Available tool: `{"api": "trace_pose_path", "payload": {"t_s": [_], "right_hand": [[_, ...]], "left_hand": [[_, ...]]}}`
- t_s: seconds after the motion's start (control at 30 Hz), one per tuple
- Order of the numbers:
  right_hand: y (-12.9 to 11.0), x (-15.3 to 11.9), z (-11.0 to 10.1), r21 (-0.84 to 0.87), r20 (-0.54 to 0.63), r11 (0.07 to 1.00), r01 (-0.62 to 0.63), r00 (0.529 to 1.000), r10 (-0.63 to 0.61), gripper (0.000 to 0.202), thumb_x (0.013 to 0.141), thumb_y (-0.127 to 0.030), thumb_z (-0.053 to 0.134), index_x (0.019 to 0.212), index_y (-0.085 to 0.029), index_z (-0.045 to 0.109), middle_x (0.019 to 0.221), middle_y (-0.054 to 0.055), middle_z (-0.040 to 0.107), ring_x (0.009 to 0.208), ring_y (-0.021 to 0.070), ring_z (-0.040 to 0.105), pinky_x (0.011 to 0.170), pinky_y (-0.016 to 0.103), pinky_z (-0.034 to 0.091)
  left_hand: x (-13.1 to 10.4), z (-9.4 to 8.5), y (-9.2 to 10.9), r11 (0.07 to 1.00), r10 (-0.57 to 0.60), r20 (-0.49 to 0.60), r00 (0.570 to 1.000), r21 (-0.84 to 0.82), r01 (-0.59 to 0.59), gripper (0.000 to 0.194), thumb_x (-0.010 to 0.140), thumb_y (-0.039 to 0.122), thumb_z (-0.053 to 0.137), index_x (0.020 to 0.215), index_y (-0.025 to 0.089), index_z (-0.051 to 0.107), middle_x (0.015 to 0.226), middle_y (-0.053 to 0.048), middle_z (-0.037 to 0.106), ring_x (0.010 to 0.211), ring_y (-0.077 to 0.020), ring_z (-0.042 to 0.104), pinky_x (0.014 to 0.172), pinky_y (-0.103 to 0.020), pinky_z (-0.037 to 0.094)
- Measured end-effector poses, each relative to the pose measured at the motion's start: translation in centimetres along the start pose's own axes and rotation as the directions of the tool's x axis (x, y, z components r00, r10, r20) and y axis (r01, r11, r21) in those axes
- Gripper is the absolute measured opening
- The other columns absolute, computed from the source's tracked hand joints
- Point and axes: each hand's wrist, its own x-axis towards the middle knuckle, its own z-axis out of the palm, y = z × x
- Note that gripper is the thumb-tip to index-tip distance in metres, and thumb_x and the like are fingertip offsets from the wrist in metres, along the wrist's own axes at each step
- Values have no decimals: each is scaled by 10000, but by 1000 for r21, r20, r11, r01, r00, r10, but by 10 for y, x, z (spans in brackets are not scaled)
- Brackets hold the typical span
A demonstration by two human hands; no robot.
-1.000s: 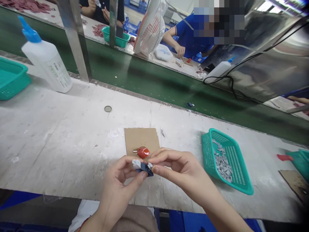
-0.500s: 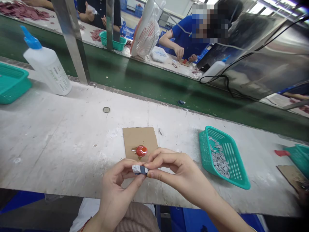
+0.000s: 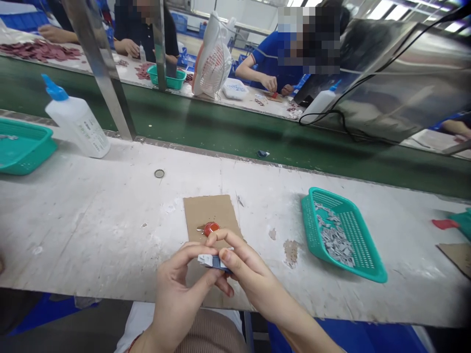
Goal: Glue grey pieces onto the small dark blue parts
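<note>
At the near edge of the worktop (image 3: pixel 91 230), the left hand (image 3: pixel 176 294) and right hand (image 3: pixel 250 279) both pinched 1 small blue-and-white part (image 3: pixel 212 261) just near of the cardboard (image 3: pixel 206 213). Fingers (image 3: pixel 224 255) gripped only its edges; a slip could probably drop it off the edge or onto the red blob (image 3: pixel 211 228).

head-worn view, looking down, near workbench (image 3: pixel 91 220)
</note>
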Motion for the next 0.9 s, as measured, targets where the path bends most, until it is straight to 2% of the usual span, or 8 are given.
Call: {"api": "trace_pose_path", "payload": {"t_s": [0.17, 0.3, 0.43, 0.57, 0.67, 0.73, 0.83, 0.9], "right_hand": [[3, -3, 3, 36, -153, 997, 75, 986, -68, 285, 924, -490, 558, 980, -211, 549, 822, -15, 461, 611, 70, 342, 501, 169, 280], [7, -8, -5, 53, -180, 998, 34, 983, -24, 311, 902, -514, 575, 1025, -229, 551, 887, 19, 546, 671, 99, 420, 536, 183, 328], [14, -13, -13, 30, -263, 996, 88, 962, -77, 347, 882, -498, 611, 1123, -255, 550, 1010, 40, 568, 864, 149, 539, 708, 240, 436], [12, -23, -23, -70, -211, 990, 123, 968, -135, 420, 967, -533, 435, 1270, -256, 523, 944, 42, 599, 790, 145, 544, 746, 287, 448], [-4, -42, -56, -251, -172, 962, 110, 973, -156, 495, 1007, -526, 285, 1272, -223, 572, 735, 17, 592, 661, 142, 531, 654, 286, 429], [-21, -59, -99, -496, -353, 867, 51, 900, -255, 377, 973, -476, 431, 1096, -219, 678, 788, 35, 638, 745, 168, 580, 689, 299, 434], [-40, -82, -182, -703, -667, 652, -283, 581, -467, 302, 918, -414, 516, 1030, -200, 697, 920, 83, 685, 803, 219, 608, 690, 330, 442], [-45, -91, -235, -697, -717, 511, -503, 473, -512, 263, 895, -346, 529, 958, -171, 715, 917, 118, 706, 735, 232, 613, 631, 336, 430]], "left_hand": [[2, 6, -4, 989, 97, -59, 993, 113, -90, 149, 774, 191, 745, 909, 254, 743, 925, -14, 734, 889, -180, 702, 774, -231, 571], [-1, 12, -8, 991, -53, -43, 998, 119, 58, 171, 799, 296, 727, 951, 219, 739, 984, -56, 736, 961, -218, 682, 862, -284, 548], [-5, 30, -14, 993, -108, -45, 993, 45, 110, 384, 753, 410, 754, 1077, 215, 685, 1111, -89, 694, 1080, -261, 633, 928, -326, 516], [-2, 48, -20, 988, -154, -17, 988, 8, 155, 241, 806, 426, 701, 931, 228, 642, 900, -42, 666, 769, -176, 637, 738, -280, 538], [14, 51, -15, 977, -194, -23, 981, -90, 191, 195, 875, 408, 618, 824, 228, 564, 749, 4, 568, 699, -148, 583, 746, -278, 514], [32, 44, -7, 975, -207, -25, 978, -93, 204, 208, 873, 394, 622, 804, 225, 523, 715, 15, 514, 703, -148, 562, 725, -269, 498], [70, 26, 5, 980, -199, 4, 980, 11, 199, 231, 855, 380, 654, 816, 224, 488, 686, 37, 457, 589, -115, 473, 572, -231, 432], [102, 12, 9, 986, -130, 0, 991, 109, 130, 236, 857, 360, 651, 821, 223, 462, 682, 45, 439, 566, -103, 430, 542, -221, 384]]}}
